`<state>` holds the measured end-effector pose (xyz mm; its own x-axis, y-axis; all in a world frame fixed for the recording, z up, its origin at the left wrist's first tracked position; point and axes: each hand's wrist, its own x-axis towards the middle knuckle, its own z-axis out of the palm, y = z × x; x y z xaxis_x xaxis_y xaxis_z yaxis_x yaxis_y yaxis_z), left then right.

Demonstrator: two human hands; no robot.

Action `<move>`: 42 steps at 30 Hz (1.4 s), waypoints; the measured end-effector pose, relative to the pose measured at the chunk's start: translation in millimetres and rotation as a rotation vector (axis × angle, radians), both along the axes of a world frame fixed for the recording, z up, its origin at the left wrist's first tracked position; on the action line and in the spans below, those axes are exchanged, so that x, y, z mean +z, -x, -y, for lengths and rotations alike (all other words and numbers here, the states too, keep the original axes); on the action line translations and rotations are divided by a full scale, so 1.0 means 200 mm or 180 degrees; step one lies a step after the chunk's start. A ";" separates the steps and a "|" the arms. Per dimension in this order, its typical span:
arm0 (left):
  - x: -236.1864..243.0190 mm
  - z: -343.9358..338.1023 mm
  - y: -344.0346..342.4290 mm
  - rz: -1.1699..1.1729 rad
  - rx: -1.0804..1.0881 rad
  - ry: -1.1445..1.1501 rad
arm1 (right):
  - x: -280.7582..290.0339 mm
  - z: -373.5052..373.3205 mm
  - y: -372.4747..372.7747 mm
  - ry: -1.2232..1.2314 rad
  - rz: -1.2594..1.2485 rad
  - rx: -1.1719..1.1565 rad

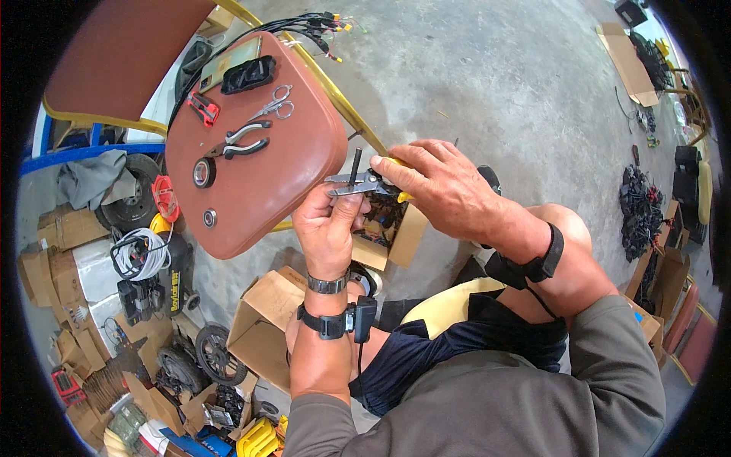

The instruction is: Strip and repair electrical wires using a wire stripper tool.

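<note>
Wire strippers (364, 185) with grey metal jaws and yellow handles are gripped in my right hand (445, 186). A short black cable (355, 164) stands upright between their jaws. My left hand (325, 232) is closed, thumb and fingers pinching the cable just below the jaws. Both hands are beside the right edge of a brown padded chair seat (282, 190). On that seat lie grey-and-black pliers (245, 141), scissors (274, 105), a red utility knife (203, 108), a roll of black tape (203, 173) and a small round metal piece (210, 218).
A black pouch (248, 75) and a bundle of black cables with yellow connectors (316, 27) are at the seat's far end. An open cardboard box (409, 232) with dark parts sits below my hands. Another box (263, 324), wheels (217, 354) and coiled grey cable (145, 255) crowd the left.
</note>
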<state>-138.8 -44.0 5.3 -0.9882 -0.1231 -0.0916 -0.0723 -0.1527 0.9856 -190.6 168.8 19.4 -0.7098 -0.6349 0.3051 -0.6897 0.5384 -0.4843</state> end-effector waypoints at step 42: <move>0.00 -0.01 -0.13 0.0308 0.0493 0.0533 | 0.04 0.01 -0.03 0.1759 0.2837 0.0851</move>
